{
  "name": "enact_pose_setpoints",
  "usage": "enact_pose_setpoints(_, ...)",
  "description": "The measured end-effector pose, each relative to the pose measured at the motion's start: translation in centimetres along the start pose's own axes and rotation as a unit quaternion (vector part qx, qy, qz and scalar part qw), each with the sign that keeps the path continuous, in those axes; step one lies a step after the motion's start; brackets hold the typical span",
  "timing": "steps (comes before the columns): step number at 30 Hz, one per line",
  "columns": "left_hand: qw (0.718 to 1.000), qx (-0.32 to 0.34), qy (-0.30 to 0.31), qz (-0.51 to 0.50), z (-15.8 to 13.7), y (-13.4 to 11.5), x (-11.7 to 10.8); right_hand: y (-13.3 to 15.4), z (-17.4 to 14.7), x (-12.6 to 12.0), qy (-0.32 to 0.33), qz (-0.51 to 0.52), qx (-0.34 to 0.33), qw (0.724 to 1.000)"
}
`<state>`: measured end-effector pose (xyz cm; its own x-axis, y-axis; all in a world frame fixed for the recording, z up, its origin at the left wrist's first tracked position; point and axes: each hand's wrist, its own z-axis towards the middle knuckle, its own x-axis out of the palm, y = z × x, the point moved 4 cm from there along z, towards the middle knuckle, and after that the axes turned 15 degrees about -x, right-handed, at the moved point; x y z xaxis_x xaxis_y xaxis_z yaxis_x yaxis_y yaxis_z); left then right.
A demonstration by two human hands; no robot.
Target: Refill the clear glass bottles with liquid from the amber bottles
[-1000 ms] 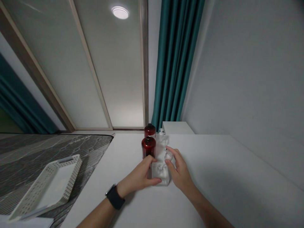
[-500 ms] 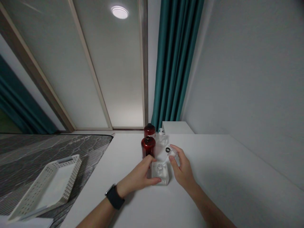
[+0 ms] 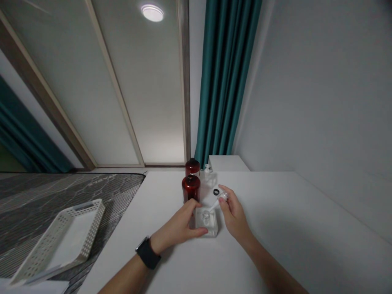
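My left hand [image 3: 187,223] grips a clear, square-sided bottle [image 3: 211,229] that stands on the white table, thumb at its near side and fingers at the far left. My right hand [image 3: 234,210] pinches a clear and white pump head [image 3: 224,196] between thumb and fingertips. The pump's pale tube [image 3: 214,205] slants down to the left, its end at the bottle's neck [image 3: 206,214]; whether the tip is inside I cannot tell. A small black ring [image 3: 216,192] lies on the table just beyond the pump.
Behind my left hand stands a dark red bottle [image 3: 191,188], with a second red bottle [image 3: 192,164] farther back. Beside it is another clear pump bottle [image 3: 208,178]. A white perforated basket [image 3: 99,212] sits to the left, beyond the edge of the white table [image 3: 196,269].
The pump head in my right hand has tilted, and its tube shows more plainly, slanting to the bottle's neck. My left hand has stayed on the bottle.
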<state>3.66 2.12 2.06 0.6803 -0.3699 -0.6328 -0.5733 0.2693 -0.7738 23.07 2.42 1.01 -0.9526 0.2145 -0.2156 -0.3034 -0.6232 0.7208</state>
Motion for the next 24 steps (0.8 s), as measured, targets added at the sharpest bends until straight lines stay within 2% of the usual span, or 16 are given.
enact_pose_setpoints(5,1.0,-0.001,0.003,0.001,-0.03,0.03,0.0,0.16,0.15,-0.31,-0.02,-0.002,0.003,1.0)
enact_pose_setpoints(9,1.0,-0.005,-0.003,0.0,0.01,0.06,-0.03,0.35,0.22,-0.2,-0.002,0.01,-0.001,1.0)
enact_pose_setpoints(13,1.0,-0.005,0.001,0.0,0.05,0.14,0.06,0.24,0.07,-0.06,-0.022,0.014,0.007,1.0)
enact_pose_setpoints(24,1.0,-0.009,0.004,-0.002,0.16,0.26,0.18,-0.49,-0.12,0.27,0.011,0.007,-0.02,1.0)
